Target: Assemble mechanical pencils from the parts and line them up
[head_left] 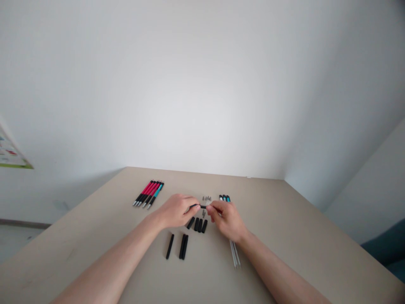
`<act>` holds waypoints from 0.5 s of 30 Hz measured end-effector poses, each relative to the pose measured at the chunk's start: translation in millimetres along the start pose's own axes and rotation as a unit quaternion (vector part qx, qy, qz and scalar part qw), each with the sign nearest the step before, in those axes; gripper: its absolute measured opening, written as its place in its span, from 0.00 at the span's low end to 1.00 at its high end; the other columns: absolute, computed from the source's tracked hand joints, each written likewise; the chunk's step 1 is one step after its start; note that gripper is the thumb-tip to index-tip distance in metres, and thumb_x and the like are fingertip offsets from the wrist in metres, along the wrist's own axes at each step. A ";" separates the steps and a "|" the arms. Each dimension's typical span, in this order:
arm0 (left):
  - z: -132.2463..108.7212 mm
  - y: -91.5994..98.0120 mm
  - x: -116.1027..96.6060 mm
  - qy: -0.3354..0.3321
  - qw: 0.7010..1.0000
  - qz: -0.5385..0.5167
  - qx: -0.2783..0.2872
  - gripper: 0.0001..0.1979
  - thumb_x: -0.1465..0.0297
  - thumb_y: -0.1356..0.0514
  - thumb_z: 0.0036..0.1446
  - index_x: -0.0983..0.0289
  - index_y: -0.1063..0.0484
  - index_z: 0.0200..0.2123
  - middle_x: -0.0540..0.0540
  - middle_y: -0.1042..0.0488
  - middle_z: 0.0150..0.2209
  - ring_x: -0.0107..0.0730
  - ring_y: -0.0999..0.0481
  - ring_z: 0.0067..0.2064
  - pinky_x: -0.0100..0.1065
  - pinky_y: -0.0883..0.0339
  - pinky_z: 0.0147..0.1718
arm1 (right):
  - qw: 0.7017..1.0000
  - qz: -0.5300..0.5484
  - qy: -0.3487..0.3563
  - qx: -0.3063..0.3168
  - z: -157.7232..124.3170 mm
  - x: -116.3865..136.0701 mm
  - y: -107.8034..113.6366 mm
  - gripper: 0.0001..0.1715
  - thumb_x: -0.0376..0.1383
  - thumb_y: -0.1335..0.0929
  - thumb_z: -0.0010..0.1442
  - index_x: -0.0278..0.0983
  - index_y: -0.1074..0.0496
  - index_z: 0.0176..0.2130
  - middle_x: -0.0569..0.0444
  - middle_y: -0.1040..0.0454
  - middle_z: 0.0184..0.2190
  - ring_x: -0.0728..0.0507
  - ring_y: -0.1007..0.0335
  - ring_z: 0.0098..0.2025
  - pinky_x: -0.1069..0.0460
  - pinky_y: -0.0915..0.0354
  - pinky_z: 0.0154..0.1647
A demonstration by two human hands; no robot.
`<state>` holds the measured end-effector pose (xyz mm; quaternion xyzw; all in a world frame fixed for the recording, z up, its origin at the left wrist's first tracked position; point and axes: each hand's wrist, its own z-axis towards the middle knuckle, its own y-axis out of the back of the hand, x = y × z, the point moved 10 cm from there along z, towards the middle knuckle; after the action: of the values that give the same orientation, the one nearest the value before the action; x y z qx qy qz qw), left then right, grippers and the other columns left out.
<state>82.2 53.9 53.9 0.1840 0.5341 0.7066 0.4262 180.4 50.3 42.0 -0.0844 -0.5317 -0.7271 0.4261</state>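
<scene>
Between my two hands a thin black rod lies nearly level. My left hand pinches its left part, and my right hand closes its fingertips at the right end. Just below them lie several short black tubes. Behind the hands sit small metal tips, with another metal piece under the rod. Three longer black rods rest nearer the front. White thin refills show below my right wrist, and capped pen parts stick out above that hand.
Several assembled pens, pink and teal with black grips, lie side by side at the back left of the beige table. A white wall rises behind the table. A dark teal object is at the right edge.
</scene>
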 end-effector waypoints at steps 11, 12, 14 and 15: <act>-0.5 2.5 2.5 -0.007 0.998 -0.049 -0.043 0.08 0.66 0.47 0.62 0.63 0.30 0.36 0.52 0.28 0.33 0.30 0.29 0.34 0.29 0.38 0.34 | 1.000 -0.016 -0.004 0.007 -0.8 -2.2 -2.0 0.24 0.40 0.43 0.65 0.36 0.37 0.20 0.56 0.33 0.17 0.50 0.38 0.22 0.56 0.47 0.26; -0.4 2.0 1.8 -0.008 0.998 -0.051 -0.036 0.08 0.67 0.48 0.62 0.63 0.31 0.38 0.53 0.28 0.34 0.30 0.29 0.35 0.29 0.37 0.35 | 1.000 -0.019 0.000 0.003 -0.6 -1.7 -1.5 0.24 0.40 0.43 0.65 0.36 0.37 0.20 0.56 0.33 0.18 0.50 0.39 0.22 0.56 0.47 0.27; -0.3 -0.3 0.2 -0.014 0.998 -0.053 -0.020 0.09 0.70 0.50 0.63 0.63 0.31 0.39 0.54 0.28 0.35 0.31 0.29 0.37 0.29 0.37 0.36 | 1.000 -0.026 0.006 -0.003 -0.3 -1.2 -0.6 0.23 0.40 0.43 0.65 0.36 0.37 0.21 0.56 0.33 0.18 0.50 0.39 0.23 0.56 0.47 0.27; -0.2 -0.9 -0.1 -0.016 0.998 -0.053 -0.016 0.09 0.71 0.50 0.63 0.64 0.31 0.39 0.54 0.28 0.35 0.31 0.29 0.37 0.29 0.37 0.37 | 1.000 -0.030 0.007 -0.006 -0.3 -1.5 -0.5 0.23 0.40 0.43 0.65 0.36 0.37 0.21 0.56 0.34 0.18 0.50 0.40 0.23 0.56 0.48 0.27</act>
<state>82.4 53.7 53.0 0.1602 0.5246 0.6885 0.4744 181.1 50.8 40.6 -0.0658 -0.5269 -0.7430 0.4075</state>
